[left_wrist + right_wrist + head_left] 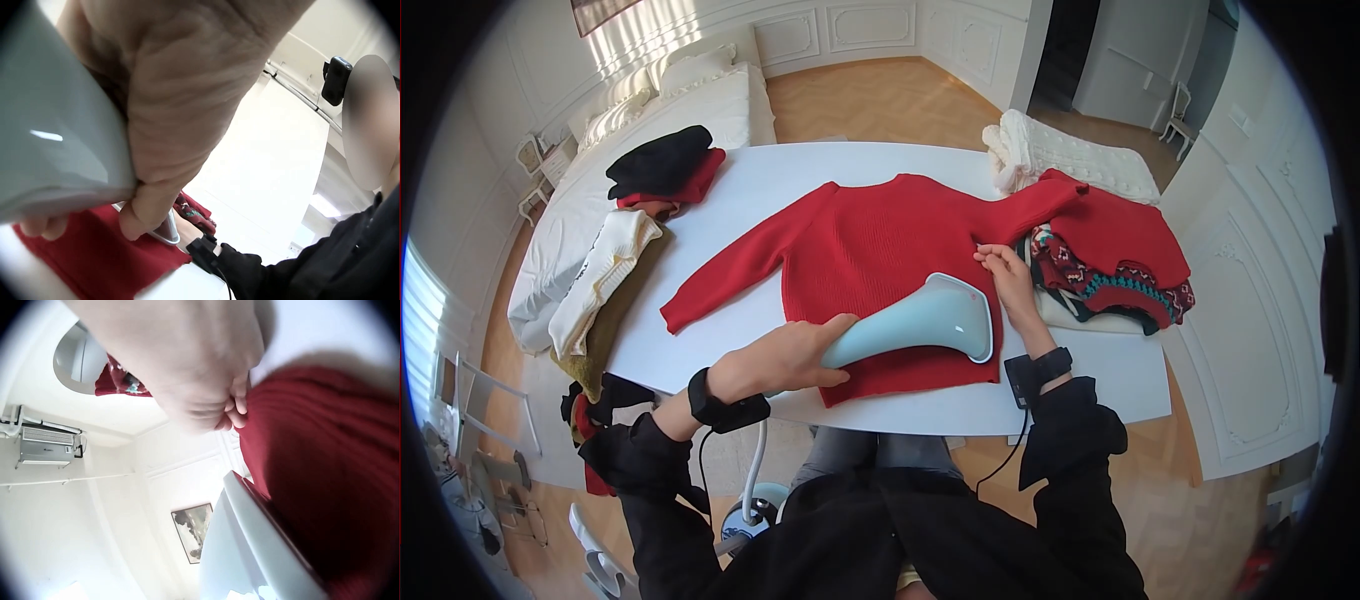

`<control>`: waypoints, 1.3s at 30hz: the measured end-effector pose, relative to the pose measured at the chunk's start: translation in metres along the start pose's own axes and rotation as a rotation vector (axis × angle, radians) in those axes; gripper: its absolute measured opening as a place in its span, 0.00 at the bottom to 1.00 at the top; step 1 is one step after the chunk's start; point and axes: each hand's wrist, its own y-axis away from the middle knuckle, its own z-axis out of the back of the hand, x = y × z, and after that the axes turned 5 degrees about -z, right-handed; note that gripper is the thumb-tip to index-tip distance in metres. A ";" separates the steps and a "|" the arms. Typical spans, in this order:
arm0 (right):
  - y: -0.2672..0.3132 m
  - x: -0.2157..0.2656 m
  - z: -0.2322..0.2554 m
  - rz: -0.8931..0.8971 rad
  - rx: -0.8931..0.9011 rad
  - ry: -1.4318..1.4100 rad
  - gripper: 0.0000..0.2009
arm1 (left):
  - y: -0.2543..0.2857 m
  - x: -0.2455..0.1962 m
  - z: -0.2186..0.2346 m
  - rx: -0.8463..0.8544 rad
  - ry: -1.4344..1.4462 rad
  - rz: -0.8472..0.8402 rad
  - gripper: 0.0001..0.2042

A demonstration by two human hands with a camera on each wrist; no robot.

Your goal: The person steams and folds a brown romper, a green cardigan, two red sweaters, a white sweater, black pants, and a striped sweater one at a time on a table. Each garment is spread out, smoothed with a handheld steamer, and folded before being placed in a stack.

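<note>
A red knit sweater (880,235) lies spread on the white table (745,175), one sleeve out to the left and the other toward the folded clothes on the right. My left hand (780,355) grips the handle of a light blue garment steamer (915,322), whose wide head is over the sweater's lower right part. In the left wrist view my thumb (150,209) wraps the steamer's handle. My right hand (1012,285) pinches the sweater's right side edge below the sleeve, beside the steamer head. In the right wrist view the fingertips (237,412) meet the red knit, which shows folds there.
Folded clothes, a red one (1135,230) and a patterned sweater (1100,285) among them, are stacked on the right. A cream cable knit (1080,155) lies behind them. Black (660,160) and white (605,265) garments hang over the left end. A white hose (755,465) runs down to the floor.
</note>
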 end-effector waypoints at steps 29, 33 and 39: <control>0.008 0.001 0.001 0.378 0.086 0.516 0.16 | 0.099 0.021 0.033 0.037 -0.024 0.270 0.30; 0.008 0.000 0.001 0.388 0.080 0.516 0.15 | 0.112 0.025 0.043 0.050 -0.070 0.360 0.30; 0.009 0.002 -0.001 0.360 0.072 0.501 0.15 | 0.123 0.042 0.042 -0.017 -0.097 0.454 0.30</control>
